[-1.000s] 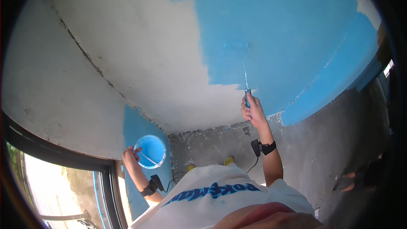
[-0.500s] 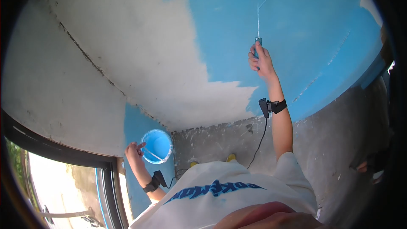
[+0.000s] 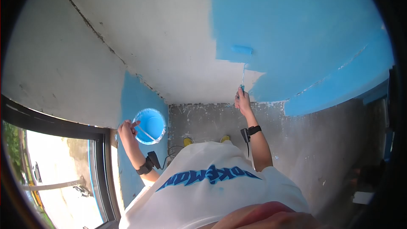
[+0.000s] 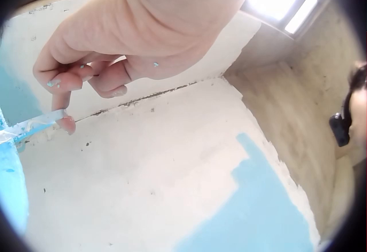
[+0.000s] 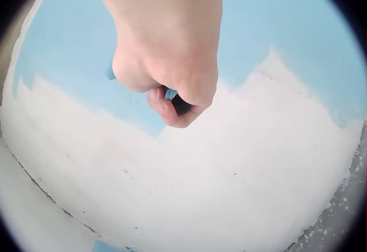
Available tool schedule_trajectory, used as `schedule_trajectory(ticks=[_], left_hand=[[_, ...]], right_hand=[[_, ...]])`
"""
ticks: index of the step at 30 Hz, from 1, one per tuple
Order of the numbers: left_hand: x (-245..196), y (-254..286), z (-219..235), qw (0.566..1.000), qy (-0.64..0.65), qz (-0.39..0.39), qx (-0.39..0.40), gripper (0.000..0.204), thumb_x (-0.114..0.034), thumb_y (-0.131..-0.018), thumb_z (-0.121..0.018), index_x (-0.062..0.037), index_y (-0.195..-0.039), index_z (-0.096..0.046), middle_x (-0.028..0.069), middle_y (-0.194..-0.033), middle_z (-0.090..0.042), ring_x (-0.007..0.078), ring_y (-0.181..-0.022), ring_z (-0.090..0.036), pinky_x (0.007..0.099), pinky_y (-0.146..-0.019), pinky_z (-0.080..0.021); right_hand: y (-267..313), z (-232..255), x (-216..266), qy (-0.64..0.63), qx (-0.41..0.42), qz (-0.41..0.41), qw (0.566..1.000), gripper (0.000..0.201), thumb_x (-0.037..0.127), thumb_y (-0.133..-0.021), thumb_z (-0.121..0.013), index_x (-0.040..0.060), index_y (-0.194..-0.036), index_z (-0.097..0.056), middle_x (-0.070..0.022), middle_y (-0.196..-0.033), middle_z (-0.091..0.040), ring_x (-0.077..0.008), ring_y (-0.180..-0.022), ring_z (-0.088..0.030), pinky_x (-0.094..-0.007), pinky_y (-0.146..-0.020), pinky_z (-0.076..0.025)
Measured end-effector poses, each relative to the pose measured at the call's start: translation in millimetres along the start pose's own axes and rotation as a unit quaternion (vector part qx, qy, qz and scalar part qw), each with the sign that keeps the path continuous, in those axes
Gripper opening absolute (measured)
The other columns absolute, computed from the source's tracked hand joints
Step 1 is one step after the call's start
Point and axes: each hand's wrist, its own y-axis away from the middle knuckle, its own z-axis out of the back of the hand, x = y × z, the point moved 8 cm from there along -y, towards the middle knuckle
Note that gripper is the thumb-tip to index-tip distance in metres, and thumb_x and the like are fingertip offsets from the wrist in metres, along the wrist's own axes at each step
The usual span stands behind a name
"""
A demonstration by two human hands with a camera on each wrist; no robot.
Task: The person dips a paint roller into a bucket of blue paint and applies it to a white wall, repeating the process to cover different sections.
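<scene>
My right hand (image 3: 243,103) grips the dark handle of a paint roller (image 3: 242,50), its fingers wrapped round it. The roller's sleeve is coated in blue and lies against the wall, close to the lower edge of the blue paint. In the right wrist view the curled fist (image 5: 172,85) hides most of the handle. A light-blue bucket (image 3: 157,122) with blue paint inside hangs at my left side. Its handle strap (image 4: 34,127) runs over the hooked fingers of my left hand (image 3: 129,130), which have dabs of paint on them.
The wall ahead is part bare white (image 3: 169,42), part blue (image 3: 296,29), with a jagged border between. A cracked corner joins it to the left wall. At the lower left is a dark-framed window (image 3: 99,157); below lies a paint-spattered grey floor (image 3: 203,121).
The roller went up the blue area, then came back down, now lower on the wall than at first. The left hand keeps the bucket at the left side. The head view has tilted down.
</scene>
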Motion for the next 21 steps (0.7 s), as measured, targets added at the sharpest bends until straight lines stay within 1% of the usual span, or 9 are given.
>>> schedule_trajectory(ticks=[3, 5, 8, 9, 11, 14, 16, 20, 21], left_hand=[[0.0, -0.7, 1.3, 1.0, -0.014, 0.003, 0.001, 0.022, -0.013, -0.089, -0.04, -0.0068, -0.072, -0.053, 0.0066, -0.063, -0.057, 0.015, -0.069, -0.065, 0.0221, -0.045, -0.027], [-0.4, -1.9, 1.7, 1.0, -0.009, -0.002, 0.007, 0.02, -0.012, -0.089, -0.042, -0.0066, -0.073, -0.053, 0.0079, -0.063, -0.058, 0.0149, -0.069, -0.065, 0.0223, -0.045, -0.028], [-2.6, -0.8, 1.1, 1.0, -0.023, -0.004, 0.001, 0.018, -0.015, -0.089, -0.044, -0.0055, -0.076, -0.053, 0.0134, -0.065, -0.061, 0.0173, -0.071, -0.066, 0.0228, -0.047, -0.03], [-2.3, 0.2, -0.2, 1.0, -0.027, 0.0, 0.002, 0.018, -0.015, -0.089, -0.044, -0.0055, -0.076, -0.053, 0.0134, -0.065, -0.061, 0.0173, -0.071, -0.066, 0.0228, -0.047, -0.03], [-3.6, 1.2, -1.5, 1.0, -0.015, 0.003, -0.006, 0.017, -0.011, -0.088, -0.044, -0.0047, -0.076, -0.054, 0.0149, -0.067, -0.063, 0.0123, -0.065, -0.061, 0.0222, -0.046, -0.029], [-2.9, 1.4, -4.2, 1.0, -0.008, 0.009, -0.006, 0.018, -0.013, -0.089, -0.044, -0.0042, -0.077, -0.054, 0.0173, -0.071, -0.065, 0.0115, -0.064, -0.06, 0.0225, -0.046, -0.029], [-1.3, 0.0, -4.7, 1.0, -0.007, 0.005, 0.002, 0.019, -0.013, -0.089, -0.044, -0.0041, -0.076, -0.054, 0.0172, -0.071, -0.065, 0.0114, -0.063, -0.06, 0.0225, -0.046, -0.029], [-4.5, 4.2, -8.1, 1.0, 0.005, 0.004, 0.009, 0.019, -0.014, -0.089, -0.046, -0.0041, -0.075, -0.054, 0.0163, -0.07, -0.065, 0.0111, -0.062, -0.058, 0.0219, -0.047, -0.029], [-4.4, 3.7, -7.0, 1.0, 0.008, 0.005, 0.004, 0.019, -0.014, -0.089, -0.046, -0.0041, -0.075, -0.054, 0.0163, -0.07, -0.065, 0.0111, -0.062, -0.058, 0.0219, -0.047, -0.029]], right_hand=[[16.6, -1.6, -7.0, -0.035, 0.003, -0.043, 0.998, 0.044, 0.05, -0.094, -0.051, 0.0125, -0.074, -0.039, 0.0047, -0.054, -0.032, -0.0059, -0.037, -0.028, -0.0234, -0.034, -0.022], [29.3, -6.5, 3.7, -0.063, 0.004, -0.061, 0.996, 0.042, 0.046, -0.095, -0.051, 0.0127, -0.072, -0.038, 0.0055, -0.052, -0.029, -0.0053, -0.037, -0.027, -0.023, -0.034, -0.021], [48.8, -8.8, 27.2, -0.072, 0.014, -0.079, 0.994, 0.041, 0.047, -0.093, -0.053, 0.0116, -0.077, -0.041, 0.0062, -0.055, -0.031, -0.004, -0.04, -0.029, -0.0212, -0.035, -0.022], [57.0, -10.9, 36.7, -0.076, 0.024, -0.084, 0.993, 0.041, 0.048, -0.093, -0.054, 0.0113, -0.078, -0.042, 0.0064, -0.057, -0.033, -0.0034, -0.042, -0.03, -0.0204, -0.035, -0.023], [71.3, -13.1, 55.1, -0.082, 0.026, -0.085, 0.993, 0.04, 0.046, -0.093, -0.054, 0.0109, -0.079, -0.043, 0.0068, -0.058, -0.033, -0.003, -0.043, -0.031, -0.0198, -0.036, -0.023], [88.9, -16.0, 79.7, -0.103, 0.033, -0.093, 0.99, 0.037, 0.043, -0.095, -0.053, 0.0105, -0.08, -0.043, 0.007, -0.058, -0.034, -0.002, -0.043, -0.03, -0.0191, -0.036, -0.023], [98.2, -17.8, 94.8, -0.137, 0.059, -0.104, 0.983, 0.034, 0.04, -0.095, -0.054, 0.0106, -0.08, -0.044, 0.0069, -0.059, -0.034, -0.0021, -0.044, -0.03, -0.0195, -0.038, -0.022], [107.0, -21.6, 123.0, -0.119, 0.083, -0.131, 0.981, 0.032, 0.037, -0.096, -0.053, 0.0099, -0.082, -0.046, 0.0071, -0.06, -0.035, -0.0011, -0.044, -0.029, -0.018, -0.038, -0.022], [107.0, -27.3, 129.2, -0.132, 0.113, -0.143, 0.974, 0.03, 0.036, -0.096, -0.053, 0.0093, -0.083, -0.047, 0.007, -0.06, -0.035, -0.0006, -0.044, -0.03, -0.017, -0.037, -0.022]])
